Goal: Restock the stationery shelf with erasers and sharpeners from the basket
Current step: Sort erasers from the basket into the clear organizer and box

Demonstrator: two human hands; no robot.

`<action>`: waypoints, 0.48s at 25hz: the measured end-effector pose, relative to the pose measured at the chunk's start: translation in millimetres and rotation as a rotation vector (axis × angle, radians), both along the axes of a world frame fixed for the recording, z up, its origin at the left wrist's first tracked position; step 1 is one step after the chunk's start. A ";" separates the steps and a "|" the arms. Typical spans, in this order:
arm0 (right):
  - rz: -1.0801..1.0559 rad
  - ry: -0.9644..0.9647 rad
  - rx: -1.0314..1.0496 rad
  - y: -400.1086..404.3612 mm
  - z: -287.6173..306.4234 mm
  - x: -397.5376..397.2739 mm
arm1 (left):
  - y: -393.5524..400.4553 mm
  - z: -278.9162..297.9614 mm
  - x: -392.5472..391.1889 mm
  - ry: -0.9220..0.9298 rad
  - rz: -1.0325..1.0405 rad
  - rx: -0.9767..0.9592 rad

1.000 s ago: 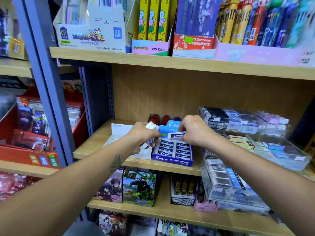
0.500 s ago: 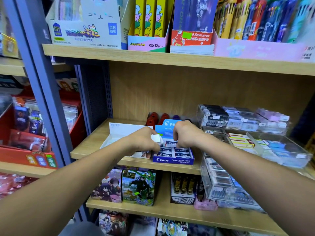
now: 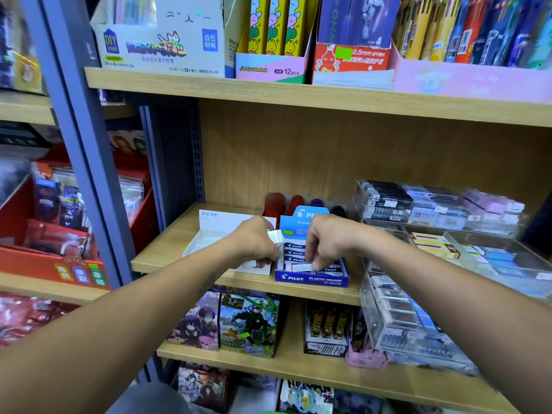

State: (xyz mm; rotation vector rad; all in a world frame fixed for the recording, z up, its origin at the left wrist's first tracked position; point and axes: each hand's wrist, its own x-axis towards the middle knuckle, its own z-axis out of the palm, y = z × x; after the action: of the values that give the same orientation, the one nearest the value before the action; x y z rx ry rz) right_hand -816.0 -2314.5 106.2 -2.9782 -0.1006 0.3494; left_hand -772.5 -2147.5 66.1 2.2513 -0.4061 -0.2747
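A blue Pilot eraser box [image 3: 312, 278] stands on the middle wooden shelf [image 3: 167, 249], with rows of sleeved erasers [image 3: 294, 252] inside. My right hand [image 3: 327, 240] reaches down into the box and pinches one white eraser [image 3: 301, 267] at its front row. My left hand [image 3: 254, 243] hovers just left of the box, gripping a few white erasers [image 3: 276, 236], one sticking out above the thumb. An open white carton [image 3: 215, 231] sits under and behind the left hand. The basket is out of view.
Clear acrylic bins of erasers [image 3: 433, 207] and more bins [image 3: 493, 258] crowd the shelf to the right. Dark red and blue round items [image 3: 283, 203] stand behind the box. Pen boxes [image 3: 268, 40] fill the shelf above. A grey upright post [image 3: 86, 144] stands left.
My right hand has moved from the back of the box down to its front row, lowering an eraser there. The left hand stayed beside the box with its erasers.
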 end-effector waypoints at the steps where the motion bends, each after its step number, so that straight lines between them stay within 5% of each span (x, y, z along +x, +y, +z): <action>1: -0.008 0.031 0.016 1.1 -0.5 1.5 | -0.8 -0.3 1.3 0.003 0.007 0.007; 12: -0.043 0.040 0.158 14.8 -14.2 11.7 | -4.1 -2.6 6.7 0.022 0.015 0.072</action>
State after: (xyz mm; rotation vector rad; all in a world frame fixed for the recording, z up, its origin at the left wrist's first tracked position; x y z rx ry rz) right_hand -804.4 -2299.7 92.0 -2.8114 -0.0575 0.3772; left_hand -765.8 -2151.5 63.5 2.3192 -0.3728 -0.3100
